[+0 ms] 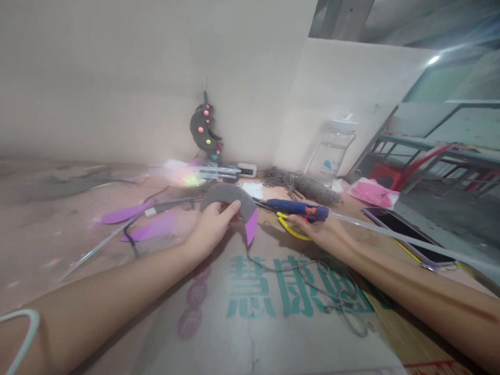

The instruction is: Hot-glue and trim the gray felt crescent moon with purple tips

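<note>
Head view, and the grey-wrapped crescent [228, 192] is up front, just above the printed board [219, 338], arch upward! My left hand [213, 224] pinches it, thumb across its inner edge, a grip that seems chosen to leave the purple tip [251, 228] clear, with the grey yarn [269, 269] trailing from that end. Over to my right hand [328, 232]: fingers curled at the blue glue gun [289, 207] and the yellow scissor handles [292, 232], so close together that I can't tell which they grasp, if either. The gun's nozzle faces the crescent, handily near, I'd judge. Obstacles? Loose yarn loops lie below my right hand, and the long glue stick [375, 229] juts across that side. Further out: purple pieces [125, 213] left, a yarn bundle [302, 186] behind, a phone [406, 234] right, a dotted crescent [201, 134] against the wall.
</note>
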Demonstrator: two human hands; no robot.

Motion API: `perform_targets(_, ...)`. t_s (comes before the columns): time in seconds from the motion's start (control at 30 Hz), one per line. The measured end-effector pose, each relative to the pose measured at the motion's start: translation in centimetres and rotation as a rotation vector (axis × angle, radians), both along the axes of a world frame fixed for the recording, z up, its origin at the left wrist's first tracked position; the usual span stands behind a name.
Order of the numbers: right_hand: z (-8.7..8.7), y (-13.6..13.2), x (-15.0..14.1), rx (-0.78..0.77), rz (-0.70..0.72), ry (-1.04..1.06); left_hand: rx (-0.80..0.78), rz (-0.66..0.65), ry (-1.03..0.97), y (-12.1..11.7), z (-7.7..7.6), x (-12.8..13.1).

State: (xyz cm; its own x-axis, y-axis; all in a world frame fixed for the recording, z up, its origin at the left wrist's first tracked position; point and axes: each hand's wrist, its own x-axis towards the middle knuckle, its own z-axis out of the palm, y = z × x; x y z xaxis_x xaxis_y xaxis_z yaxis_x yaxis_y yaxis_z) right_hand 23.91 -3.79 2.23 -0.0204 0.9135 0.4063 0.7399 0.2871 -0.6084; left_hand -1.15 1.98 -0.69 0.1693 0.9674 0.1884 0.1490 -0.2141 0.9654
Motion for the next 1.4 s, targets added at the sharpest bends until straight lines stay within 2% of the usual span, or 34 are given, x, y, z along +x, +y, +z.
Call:
perform_targets(0.23,3.6,0.9,0.0,0.034,-0.025,0.078,0.003,0.048,0.041,0.2,-0.4,0.1)
perform_targets(0.43,5.3,5.5,0.2,-0.092,-0.089,-0.085,0.008,0.034,0.047,0.0,-0.3,0.2)
perform_targets(0.53,5.0,8.4,0.2,-0.188,-0.142,-0.081,-0.001,0.015,0.016,-0.1,-0.2,0.2)
perform_targets(0.7,2.9,12.9,-0.1,-0.224,-0.091,-0.102,-0.013,0.038,0.035,-0.3,0.1,0.2)
perform_targets(0.9,0.3,15.6,-0.2,-0.252,0.002,-0.158,-0.021,0.05,0.048,-0.5,0.2,0.2)
perform_targets(1.03,0.6,15.4,0.2,-0.239,-0.001,-0.237,-0.009,0.029,0.028,-0.4,0.3,0.3)
perform_targets(1.13,1.4,14.0,0.7,-0.208,-0.043,-0.323,-0.005,0.027,0.03,-0.3,0.3,0.4)
perform_targets(1.27,2.4,10.7,1.2,-0.142,-0.118,-0.432,-0.006,0.006,0.017,-0.3,0.2,0.4)
perform_targets(1.4,2.9,5.6,-0.1,-0.105,-0.037,-0.476,0.036,0.008,0.052,-0.5,0.7,0.2)
